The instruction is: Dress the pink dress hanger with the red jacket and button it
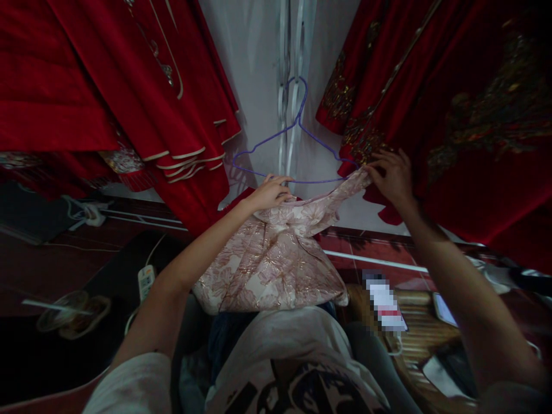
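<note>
Two bare hands are working at a pale pink, flower-patterned garment [280, 270] with a metallic sheen. The garment is lying across the seated person's lap, its narrower upper part rising toward a purple hanger [267, 138], which is hanging by its hook from white metal bars [282, 138] straight ahead. The right hand [390, 175] is pinching the end of the garment's upper band between thumb and fingers, just beside the hanger's right tip; whether that tip is sitting inside the fabric, I cannot tell. The left hand [271, 192] is bending its fingers over the garment's top edge, near the hanger's lower bar; how firmly they are gripping, if at all, I cannot tell. Red draped clothes are hanging on the left [172, 103] and on the right. A phone [386, 305] is resting on a slatted bench [416, 333] to the right, while a clear cup [64, 310] is lying at far left.
</note>
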Demonstrator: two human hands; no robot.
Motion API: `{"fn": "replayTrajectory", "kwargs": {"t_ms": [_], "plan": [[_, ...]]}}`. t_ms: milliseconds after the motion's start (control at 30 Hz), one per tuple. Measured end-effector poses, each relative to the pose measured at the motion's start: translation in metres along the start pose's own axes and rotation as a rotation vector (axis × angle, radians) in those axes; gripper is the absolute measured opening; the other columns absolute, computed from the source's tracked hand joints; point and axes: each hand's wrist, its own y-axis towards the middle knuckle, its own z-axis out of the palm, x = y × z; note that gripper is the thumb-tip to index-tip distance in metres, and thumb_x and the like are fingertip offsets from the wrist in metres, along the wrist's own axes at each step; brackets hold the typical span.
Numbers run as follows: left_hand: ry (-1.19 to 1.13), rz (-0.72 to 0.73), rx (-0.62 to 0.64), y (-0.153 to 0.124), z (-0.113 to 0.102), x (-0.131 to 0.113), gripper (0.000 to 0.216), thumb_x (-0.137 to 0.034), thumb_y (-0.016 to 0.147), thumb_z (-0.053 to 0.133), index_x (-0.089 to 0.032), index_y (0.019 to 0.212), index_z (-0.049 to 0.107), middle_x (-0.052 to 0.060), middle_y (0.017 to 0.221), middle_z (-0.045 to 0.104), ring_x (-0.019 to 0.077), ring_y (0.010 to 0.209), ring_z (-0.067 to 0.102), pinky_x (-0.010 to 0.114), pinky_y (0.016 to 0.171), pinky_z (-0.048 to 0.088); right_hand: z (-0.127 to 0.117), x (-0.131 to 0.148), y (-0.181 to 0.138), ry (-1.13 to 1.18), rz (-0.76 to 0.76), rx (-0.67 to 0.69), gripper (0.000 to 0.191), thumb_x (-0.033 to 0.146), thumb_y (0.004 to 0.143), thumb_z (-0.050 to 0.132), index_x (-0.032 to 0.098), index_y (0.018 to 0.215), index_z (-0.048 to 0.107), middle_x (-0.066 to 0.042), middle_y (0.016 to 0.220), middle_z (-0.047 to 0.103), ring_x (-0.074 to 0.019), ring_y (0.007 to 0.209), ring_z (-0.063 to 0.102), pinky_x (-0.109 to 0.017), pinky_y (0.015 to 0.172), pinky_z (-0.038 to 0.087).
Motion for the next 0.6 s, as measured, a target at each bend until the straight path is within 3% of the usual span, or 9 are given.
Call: {"fn": "replayTrajectory", "kwargs": {"t_ms": [200, 367, 467, 533, 600], "plan": [[-0.079, -0.052, -0.070, 0.004, 0.006, -0.011, 0.028, -0.039, 0.093, 0.045, -0.024, 0.096, 0.069, 0.005, 0.135, 0.055, 0.0209, 0.125, 0.049, 0.045, 0.106, 0.028, 0.004, 0.035, 0.028, 0.047, 0.077, 0.046, 0.029, 0.046, 0.091, 0.051, 0.023, 0.095, 0.069, -0.009, 0.108, 0.069, -0.0310, 0.113, 0.052, -0.053, 0.102, 0.030], [-0.145, -0.119, -0.098, 0.005, 0.007, -0.020, 0.027, -0.039, 0.094, 0.045, -0.026, 0.099, 0.068, 0.003, 0.134, 0.058, 0.0214, 0.122, 0.052, 0.048, 0.107, 0.025, 0.030, 0.052, 0.045, 0.182, 0.152, 0.065, 0.034, 0.050, 0.091, 0.049, 0.022, 0.093, 0.068, -0.008, 0.098, 0.071, -0.0261, 0.094, 0.061, -0.044, 0.094, 0.041], [-0.167, -0.126, -0.136, 0.004, 0.003, -0.020, 0.027, -0.039, 0.094, 0.044, -0.026, 0.097, 0.067, 0.002, 0.128, 0.061, 0.0203, 0.119, 0.054, 0.047, 0.107, 0.027, 0.045, 0.059, 0.039, 0.256, 0.196, 0.061, 0.041, 0.054, 0.092, 0.042, 0.021, 0.104, 0.063, -0.007, 0.096, 0.069, -0.0231, 0.088, 0.063, -0.038, 0.084, 0.047], [-0.152, -0.218, -0.285, -0.002, 0.001, -0.013, 0.029, -0.040, 0.095, 0.041, -0.025, 0.096, 0.065, 0.003, 0.121, 0.064, 0.0193, 0.116, 0.055, 0.044, 0.106, 0.031, 0.050, 0.063, 0.032, 0.269, 0.198, 0.059, 0.046, 0.058, 0.092, 0.038, 0.022, 0.109, 0.059, -0.007, 0.094, 0.068, -0.0223, 0.086, 0.064, -0.036, 0.081, 0.049], [-0.094, -0.443, -0.550, -0.014, -0.001, 0.002, 0.032, -0.039, 0.096, 0.035, -0.023, 0.099, 0.063, 0.006, 0.116, 0.064, 0.0196, 0.115, 0.055, 0.042, 0.104, 0.035, 0.052, 0.068, 0.026, 0.243, 0.187, 0.058, 0.049, 0.063, 0.091, 0.036, 0.022, 0.106, 0.060, -0.008, 0.092, 0.068, -0.0228, 0.087, 0.063, -0.036, 0.081, 0.049]]}}
